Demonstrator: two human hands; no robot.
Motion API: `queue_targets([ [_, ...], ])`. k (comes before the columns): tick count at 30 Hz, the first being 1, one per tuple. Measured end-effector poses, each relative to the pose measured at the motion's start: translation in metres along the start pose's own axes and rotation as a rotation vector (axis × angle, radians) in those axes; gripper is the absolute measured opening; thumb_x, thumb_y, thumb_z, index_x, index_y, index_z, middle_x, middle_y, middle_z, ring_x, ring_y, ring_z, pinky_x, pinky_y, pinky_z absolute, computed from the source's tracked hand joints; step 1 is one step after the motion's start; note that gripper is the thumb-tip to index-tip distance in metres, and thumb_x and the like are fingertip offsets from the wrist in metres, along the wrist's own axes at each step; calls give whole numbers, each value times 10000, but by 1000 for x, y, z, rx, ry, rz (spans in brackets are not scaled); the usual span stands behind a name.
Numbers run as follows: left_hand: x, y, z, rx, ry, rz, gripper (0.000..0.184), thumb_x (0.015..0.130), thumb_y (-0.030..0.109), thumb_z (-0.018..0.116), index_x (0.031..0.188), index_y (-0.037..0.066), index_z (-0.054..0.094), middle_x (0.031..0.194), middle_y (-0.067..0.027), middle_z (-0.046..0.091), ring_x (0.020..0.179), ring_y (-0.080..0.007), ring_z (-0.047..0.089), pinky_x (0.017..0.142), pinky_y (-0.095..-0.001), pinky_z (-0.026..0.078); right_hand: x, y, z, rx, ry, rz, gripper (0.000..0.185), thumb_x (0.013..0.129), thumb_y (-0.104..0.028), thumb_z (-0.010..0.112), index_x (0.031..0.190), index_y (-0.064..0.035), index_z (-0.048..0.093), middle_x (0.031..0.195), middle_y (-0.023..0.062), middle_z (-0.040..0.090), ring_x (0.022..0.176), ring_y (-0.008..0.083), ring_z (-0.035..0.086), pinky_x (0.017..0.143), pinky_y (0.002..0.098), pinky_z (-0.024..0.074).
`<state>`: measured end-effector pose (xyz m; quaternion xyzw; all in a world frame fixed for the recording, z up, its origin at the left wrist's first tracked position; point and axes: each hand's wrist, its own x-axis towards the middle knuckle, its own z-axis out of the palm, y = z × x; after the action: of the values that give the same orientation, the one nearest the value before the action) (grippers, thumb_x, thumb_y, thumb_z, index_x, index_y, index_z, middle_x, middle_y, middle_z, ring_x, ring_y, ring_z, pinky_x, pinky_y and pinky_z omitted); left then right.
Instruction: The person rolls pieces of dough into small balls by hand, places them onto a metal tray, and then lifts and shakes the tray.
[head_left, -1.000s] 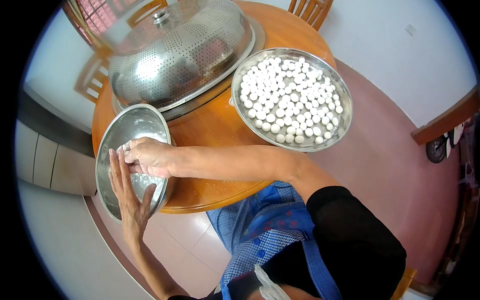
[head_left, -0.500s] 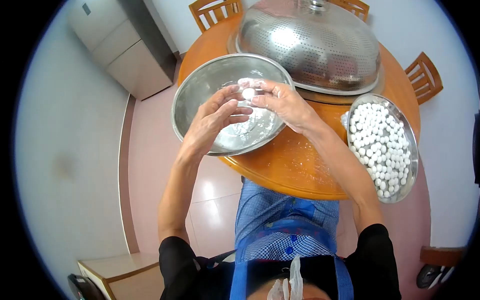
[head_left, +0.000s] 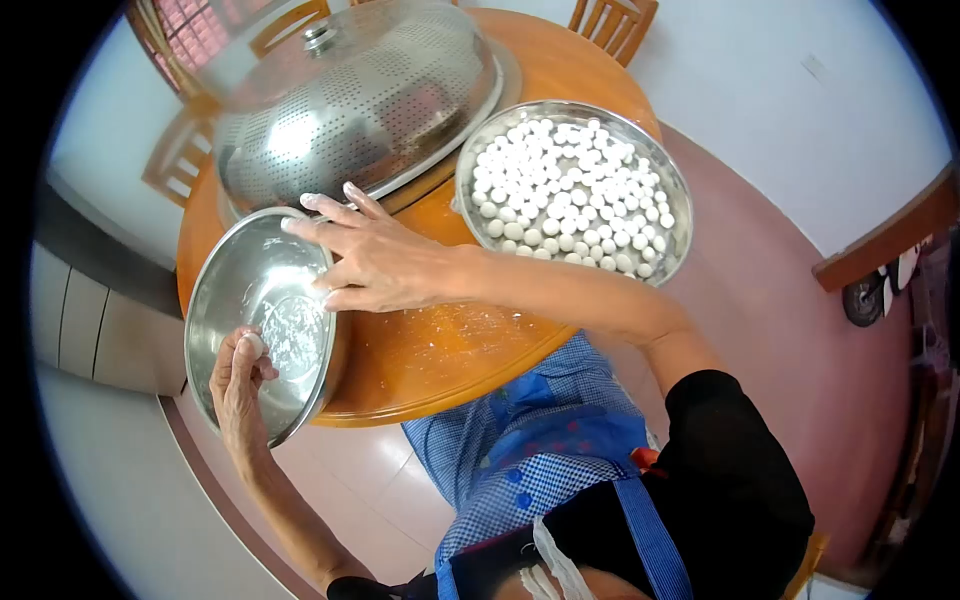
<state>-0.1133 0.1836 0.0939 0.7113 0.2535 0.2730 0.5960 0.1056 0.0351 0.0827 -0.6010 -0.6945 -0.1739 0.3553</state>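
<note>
Over the near left part of the steel bowl (head_left: 228, 278), my left hand (head_left: 240, 385) is closed on a small white ball (head_left: 256, 345). White powder coats the bowl's bottom. My right hand (head_left: 375, 258) hangs above the bowl's right rim with its fingers spread and nothing held; its fingertips are white with powder. To the right, a round steel tray (head_left: 674, 188) holds several small white balls (head_left: 570, 200).
A large perforated steel dome (head_left: 350, 110) with a knob stands at the back of the round wooden table (head_left: 430, 350). White crumbs lie near the table's front edge. Wooden chairs (head_left: 612, 25) stand beyond it.
The view has swung right since half a second ago. My hands, close together around a ball then, are now apart; the ball is in my left hand and my right has moved away rightward.
</note>
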Motion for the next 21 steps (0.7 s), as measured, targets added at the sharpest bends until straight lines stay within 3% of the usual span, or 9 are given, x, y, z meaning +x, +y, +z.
queue_targets([
  [1, 1, 1, 2, -15, -11, 9, 254, 923, 274, 562, 993, 37, 621, 796, -4, 548, 708, -83, 502, 704, -236, 431, -7, 5, -5, -147, 106, -75, 353, 821, -109, 612, 1167, -45, 585, 1290, 174, 487, 1151, 315, 518, 964, 379, 452],
  [3, 2, 3, 6, -31, -26, 19, 244, 930, 280, 553, 974, 47, 614, 792, -2, 535, 702, -84, 501, 706, -240, 431, -22, 19, -26, 128, 4, 136, 322, 864, -126, 577, 1181, -67, 584, 1243, 170, 537, 1143, 292, 535, 943, 364, 477],
  [5, 0, 7, 9, -107, 20, 36, 234, 942, 285, 535, 974, 63, 601, 826, -10, 540, 710, -87, 504, 705, -242, 435, -42, 50, -64, 205, -178, 480, 302, 901, -160, 540, 1189, -79, 580, 1215, 164, 566, 1140, 266, 547, 933, 360, 488],
  [6, 0, 6, 4, -152, -25, 28, 196, 954, 246, 518, 986, 67, 590, 856, -22, 549, 709, -93, 507, 701, -245, 439, -52, 62, -89, 334, -200, 857, 286, 913, -189, 519, 1174, -90, 586, 1194, 127, 589, 1091, 228, 579, 936, 358, 490],
  [7, 0, 5, 2, -153, -25, 27, 196, 954, 246, 518, 986, 67, 590, 856, -22, 549, 709, -93, 507, 701, -245, 439, -70, 89, -110, 67, -210, 832, 243, 905, -175, 533, 1124, -100, 607, 1089, 107, 644, 1021, 218, 618, 922, 364, 500],
  [8, 0, 4, 1, -208, -42, 25, 178, 957, 224, 512, 997, 65, 581, 861, -26, 554, 715, -95, 508, 701, -244, 440, -92, 119, -126, -158, -281, 989, 207, 897, -171, 542, 1069, -89, 625, 990, 115, 675, 955, 237, 643, 862, 380, 513],
  [9, 0, 3, 0, -263, -59, 24, 162, 960, 202, 506, 1009, 62, 572, 867, -31, 558, 721, -96, 509, 701, -242, 441, -117, 140, -145, -383, -331, 893, 204, 853, -179, 577, 1003, -53, 634, 952, 152, 673, 915, 285, 643, 800, 411, 501],
  [11, 2, 0, 0, -282, -71, 24, 157, 963, 184, 498, 1025, 55, 561, 883, -38, 559, 726, -98, 507, 697, -241, 438, -144, 155, -166, -504, -404, 957, 240, 788, -214, 609, 951, -41, 636, 938, 180, 658, 885, 323, 626, 780, 430, 479],
  [21, 4, 0, 6, -418, -139, -30, 181, 947, 130, 507, 1090, 20, 522, 956, -39, 524, 781, -96, 484, 692, -233, 416, -181, 180, -144, -631, -499, 866, 276, 709, -227, 644, 929, -61, 654, 872, 187, 646, 888, 342, 615, 799, 431, 479],
])
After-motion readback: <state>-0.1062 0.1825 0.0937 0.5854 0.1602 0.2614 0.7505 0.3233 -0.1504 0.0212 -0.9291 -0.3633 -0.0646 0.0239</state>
